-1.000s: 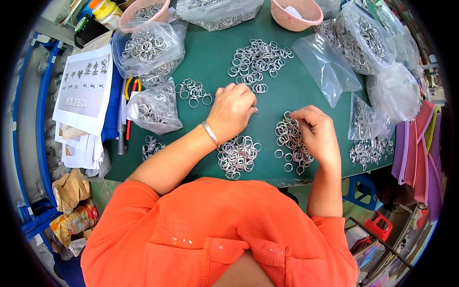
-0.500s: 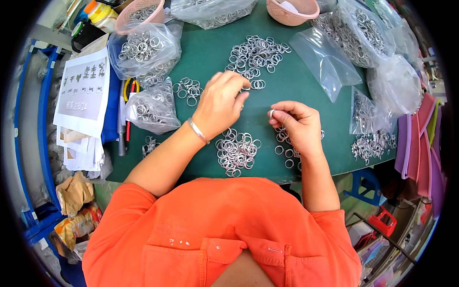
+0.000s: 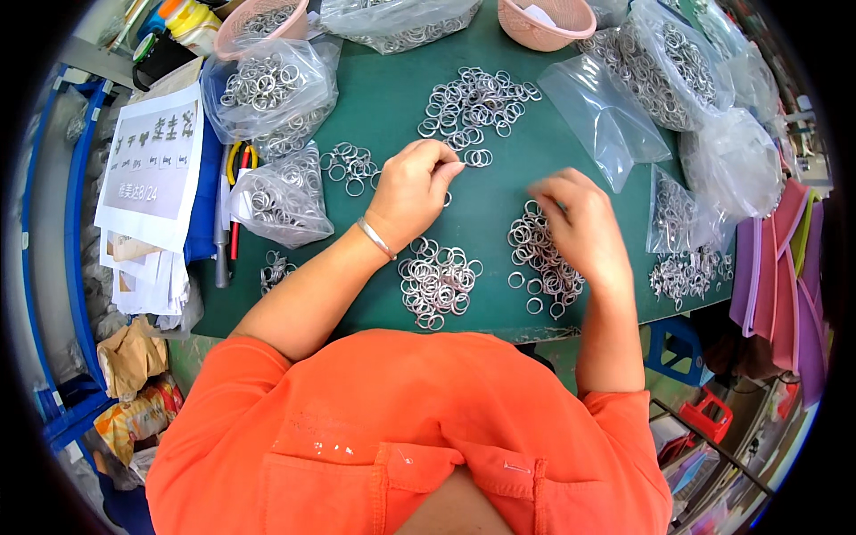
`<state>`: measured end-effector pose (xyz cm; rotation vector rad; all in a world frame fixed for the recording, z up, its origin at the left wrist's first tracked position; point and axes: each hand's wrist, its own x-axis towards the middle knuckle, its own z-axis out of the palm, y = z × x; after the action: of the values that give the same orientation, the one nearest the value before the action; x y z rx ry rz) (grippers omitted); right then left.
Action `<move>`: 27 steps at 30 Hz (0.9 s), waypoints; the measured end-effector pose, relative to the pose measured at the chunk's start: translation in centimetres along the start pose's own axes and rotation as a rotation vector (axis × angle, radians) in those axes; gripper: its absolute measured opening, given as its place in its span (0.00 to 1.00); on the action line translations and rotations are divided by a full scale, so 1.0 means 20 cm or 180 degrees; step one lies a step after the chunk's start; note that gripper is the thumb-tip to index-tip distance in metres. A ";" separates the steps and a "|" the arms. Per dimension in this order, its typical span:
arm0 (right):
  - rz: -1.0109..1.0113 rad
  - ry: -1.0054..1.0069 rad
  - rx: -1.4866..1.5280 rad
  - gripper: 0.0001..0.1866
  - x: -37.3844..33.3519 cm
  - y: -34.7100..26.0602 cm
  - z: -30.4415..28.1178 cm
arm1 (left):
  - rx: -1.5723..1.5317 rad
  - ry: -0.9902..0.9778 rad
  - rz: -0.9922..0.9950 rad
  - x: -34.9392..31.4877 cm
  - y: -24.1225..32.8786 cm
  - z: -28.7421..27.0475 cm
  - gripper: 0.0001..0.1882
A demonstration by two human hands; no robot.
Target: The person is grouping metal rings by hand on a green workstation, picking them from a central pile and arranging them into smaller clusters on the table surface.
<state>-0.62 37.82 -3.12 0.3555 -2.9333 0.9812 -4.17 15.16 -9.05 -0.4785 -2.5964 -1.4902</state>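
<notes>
My left hand (image 3: 412, 189) is over the middle of the table, thumb and forefinger pinched together beside the far pile of metal rings (image 3: 477, 102). What the pinch holds, if anything, is hidden. A single ring (image 3: 448, 200) shows just below the thumb; whether the hand touches it I cannot tell. My right hand (image 3: 581, 221), smeared by motion, is above the right-hand pile of rings (image 3: 546, 267) with its fingers bent. Between my forearms lies another ring pile (image 3: 437, 283), and a smaller ring pile (image 3: 349, 168) sits left of my left hand.
Clear bags of rings (image 3: 283, 196) line the table's left side, near yellow-handled pliers (image 3: 241, 160) and printed sheets (image 3: 152, 169). An unfilled clear bag (image 3: 606, 116) lies right of the far pile. Pink baskets (image 3: 546, 25) stand at the back. Small metal parts (image 3: 687, 278) lie at the right edge.
My right hand has moved up and slightly right, away from the ring it was pinching, uncovering more of the right-hand pile. My left hand has shifted slightly, its fingertips drawn together.
</notes>
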 end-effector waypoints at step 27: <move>0.0571 -0.0476 0.1769 0.08 0.16 -0.08 0.26 | -0.1068 -0.0178 -0.0473 -0.07 0.02 -0.05 0.07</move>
<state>-3.06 32.78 -6.10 0.1795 -2.7986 1.8725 -2.76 14.26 -8.62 -0.3673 -2.4757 -2.0041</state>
